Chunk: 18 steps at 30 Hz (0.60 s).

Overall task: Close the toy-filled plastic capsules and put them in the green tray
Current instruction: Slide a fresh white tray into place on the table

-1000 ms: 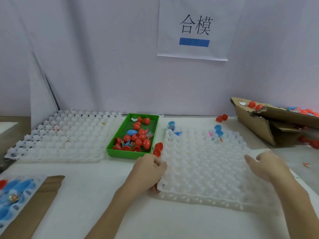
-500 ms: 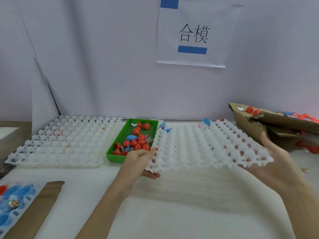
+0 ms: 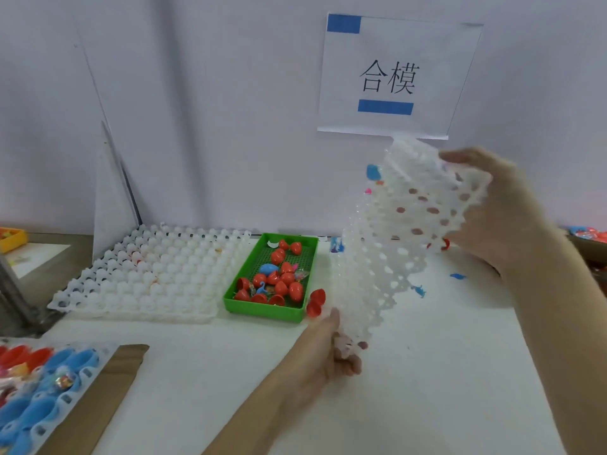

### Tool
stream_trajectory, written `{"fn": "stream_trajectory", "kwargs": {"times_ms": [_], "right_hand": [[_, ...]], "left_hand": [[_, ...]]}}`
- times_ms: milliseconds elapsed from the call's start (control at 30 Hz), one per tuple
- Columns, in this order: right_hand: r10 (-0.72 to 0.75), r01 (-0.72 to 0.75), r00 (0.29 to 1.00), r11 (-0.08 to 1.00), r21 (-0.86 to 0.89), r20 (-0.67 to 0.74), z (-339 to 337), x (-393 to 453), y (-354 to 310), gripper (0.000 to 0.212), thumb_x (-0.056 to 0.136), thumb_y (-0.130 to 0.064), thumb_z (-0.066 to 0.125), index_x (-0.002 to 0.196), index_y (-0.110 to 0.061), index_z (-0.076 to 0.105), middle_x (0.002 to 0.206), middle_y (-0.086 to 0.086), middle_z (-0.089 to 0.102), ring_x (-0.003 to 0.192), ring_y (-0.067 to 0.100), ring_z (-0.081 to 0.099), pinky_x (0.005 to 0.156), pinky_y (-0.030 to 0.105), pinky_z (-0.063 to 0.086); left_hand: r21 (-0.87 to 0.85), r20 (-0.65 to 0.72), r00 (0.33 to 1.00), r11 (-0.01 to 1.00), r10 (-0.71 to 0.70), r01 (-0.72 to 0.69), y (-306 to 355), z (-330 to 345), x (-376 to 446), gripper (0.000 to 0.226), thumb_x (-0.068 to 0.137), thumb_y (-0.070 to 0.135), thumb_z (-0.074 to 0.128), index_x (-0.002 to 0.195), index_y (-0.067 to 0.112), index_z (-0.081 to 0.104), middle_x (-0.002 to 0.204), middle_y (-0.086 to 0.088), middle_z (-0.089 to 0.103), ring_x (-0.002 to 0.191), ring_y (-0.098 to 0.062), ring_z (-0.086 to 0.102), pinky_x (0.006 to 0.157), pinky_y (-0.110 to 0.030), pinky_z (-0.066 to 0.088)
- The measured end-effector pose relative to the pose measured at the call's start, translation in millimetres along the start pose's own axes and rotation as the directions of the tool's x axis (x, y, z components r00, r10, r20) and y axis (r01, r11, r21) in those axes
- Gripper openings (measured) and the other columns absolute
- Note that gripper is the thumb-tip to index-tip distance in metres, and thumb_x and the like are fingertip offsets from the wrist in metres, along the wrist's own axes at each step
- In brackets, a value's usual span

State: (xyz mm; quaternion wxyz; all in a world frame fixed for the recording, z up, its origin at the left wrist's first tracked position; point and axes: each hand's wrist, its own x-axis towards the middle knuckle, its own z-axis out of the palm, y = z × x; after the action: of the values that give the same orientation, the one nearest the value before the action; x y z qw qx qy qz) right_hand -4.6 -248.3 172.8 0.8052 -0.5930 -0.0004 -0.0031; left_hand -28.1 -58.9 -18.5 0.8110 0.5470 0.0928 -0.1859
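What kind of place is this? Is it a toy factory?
Probably a small toy-packing workbench. A green plastic tray holds red and blue plastic capsules, white dimpled plastic sorting trays lie on the white table, and a printed paper sign marks the station.

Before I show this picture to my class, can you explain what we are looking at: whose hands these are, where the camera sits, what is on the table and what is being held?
The camera is worn on a person's head and looks down at their own two bare hands; there is no machine. The left hand grips the low corner of a white holed tray, and the right hand grips its high edge, so it hangs tilted above the table. On the table lie another white tray, a green tray of red and blue capsules, and a red capsule beside it. A paper sign hangs on the wall.
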Motion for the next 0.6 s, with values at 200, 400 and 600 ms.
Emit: {"fn": "stream_trajectory", "kwargs": {"times_ms": [200, 400, 600], "right_hand": [[0.049, 0.007, 0.991, 0.908, -0.418, 0.124, 110, 18, -23, 0.016, 0.077, -0.032, 0.074, 0.082, -0.023, 0.061, 0.077, 0.002, 0.051, 0.053, 0.020, 0.053, 0.043, 0.032, 0.049], [0.012, 0.021, 0.992, 0.963, -0.268, 0.122, 100, 21, -39, 0.017, 0.078, -0.028, 0.071, 0.090, -0.022, 0.060, 0.080, 0.003, 0.049, 0.056, 0.023, 0.046, 0.046, 0.033, 0.048], [-0.043, 0.029, 0.964, 0.998, 0.055, 0.262, 69, 23, -40, 0.008, 0.089, -0.019, 0.062, 0.095, -0.016, 0.057, 0.089, 0.008, 0.055, 0.083, 0.033, 0.066, 0.072, 0.059, 0.058]], "left_hand": [[-0.287, 0.123, 0.986, 0.947, -0.112, 0.144, 8, 15, -9, 0.025, 0.110, 0.024, 0.046, 0.110, 0.003, 0.059, 0.078, -0.015, 0.071, 0.049, -0.022, 0.058, 0.047, -0.024, 0.051], [-0.233, 0.058, 0.996, 0.970, -0.060, 0.072, 27, -1, -10, 0.017, 0.107, 0.017, 0.049, 0.113, 0.007, 0.061, 0.077, -0.008, 0.067, 0.043, -0.013, 0.047, 0.044, -0.020, 0.042], [-0.085, -0.315, 0.907, 0.943, 0.280, -0.321, 94, -65, -18, 0.018, 0.105, 0.007, 0.049, 0.094, 0.010, 0.063, 0.062, -0.002, 0.052, 0.039, -0.008, 0.041, 0.036, -0.018, 0.034]]}}
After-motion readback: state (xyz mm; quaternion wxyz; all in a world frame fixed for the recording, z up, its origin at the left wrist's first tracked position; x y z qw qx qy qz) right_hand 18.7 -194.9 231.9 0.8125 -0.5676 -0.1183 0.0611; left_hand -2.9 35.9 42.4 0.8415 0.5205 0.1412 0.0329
